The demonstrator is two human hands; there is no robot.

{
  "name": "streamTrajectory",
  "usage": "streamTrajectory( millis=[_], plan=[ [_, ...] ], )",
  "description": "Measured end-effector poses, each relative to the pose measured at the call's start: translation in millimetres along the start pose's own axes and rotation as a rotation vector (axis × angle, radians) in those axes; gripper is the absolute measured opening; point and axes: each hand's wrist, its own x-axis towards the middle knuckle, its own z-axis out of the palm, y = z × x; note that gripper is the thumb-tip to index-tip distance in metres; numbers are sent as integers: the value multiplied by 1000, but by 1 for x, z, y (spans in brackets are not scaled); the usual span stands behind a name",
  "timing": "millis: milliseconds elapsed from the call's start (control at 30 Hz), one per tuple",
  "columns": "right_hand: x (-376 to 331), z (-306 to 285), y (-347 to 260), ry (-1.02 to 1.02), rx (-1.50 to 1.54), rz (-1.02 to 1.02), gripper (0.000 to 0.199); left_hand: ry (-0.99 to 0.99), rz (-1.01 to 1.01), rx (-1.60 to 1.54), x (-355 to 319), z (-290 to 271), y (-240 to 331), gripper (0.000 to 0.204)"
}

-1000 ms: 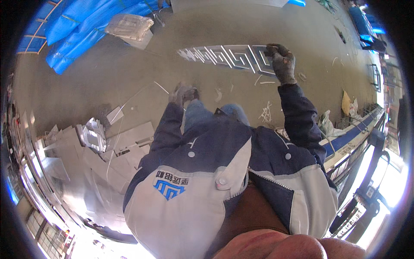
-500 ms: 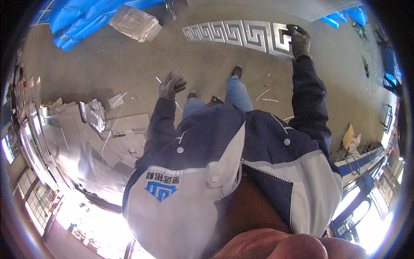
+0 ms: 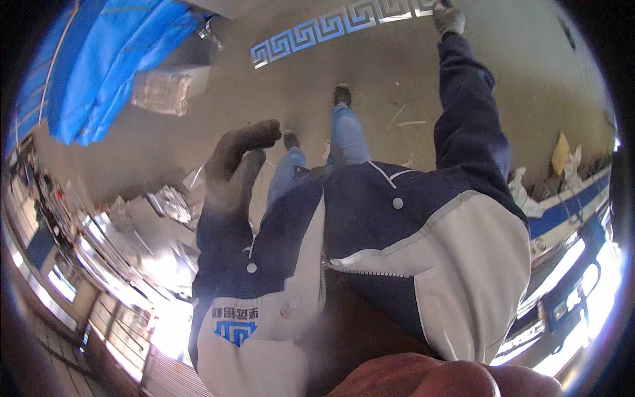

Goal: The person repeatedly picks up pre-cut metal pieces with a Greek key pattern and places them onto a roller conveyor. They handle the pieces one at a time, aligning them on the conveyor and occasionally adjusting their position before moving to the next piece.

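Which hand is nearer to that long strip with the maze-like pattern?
The right: the right hand grips the patterned strip at its right end. The left hand appears below its left end, not touching it.

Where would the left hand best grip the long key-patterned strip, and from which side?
Probably grip the strip by its left end, the left hand coming from the person's left: it is long and narrow, that end is free, and the right hand holds the other.
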Motion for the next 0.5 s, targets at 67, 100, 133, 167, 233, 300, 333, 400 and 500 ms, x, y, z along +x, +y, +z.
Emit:
streamTrajectory(
  millis=[67,100,133,167,233,300,333,400,500],
  plan=[
    [-65,47,52,261,389,-293,31,-173,241,312,1,-3,52,33],
    [-98,71,68,85,432,-133,36,-241,332,382,5,-2,78,34],
    [-142,94,93,47,352,-211,39,-304,428,444,9,0,106,34],
    [-192,117,115,11,435,-174,39,-299,437,416,8,9,129,35],
    [-296,156,150,-323,178,-30,42,-397,415,495,2,16,177,38],
    [-397,181,175,-596,61,145,43,-601,432,685,1,17,210,40],
    [-446,188,184,-693,133,250,41,-687,522,731,-1,20,212,40],
    [-538,198,190,-549,447,393,35,-855,730,788,-5,23,206,39],
    [-672,215,156,-336,759,699,29,-1093,1001,803,-19,29,183,39]
  ],
)
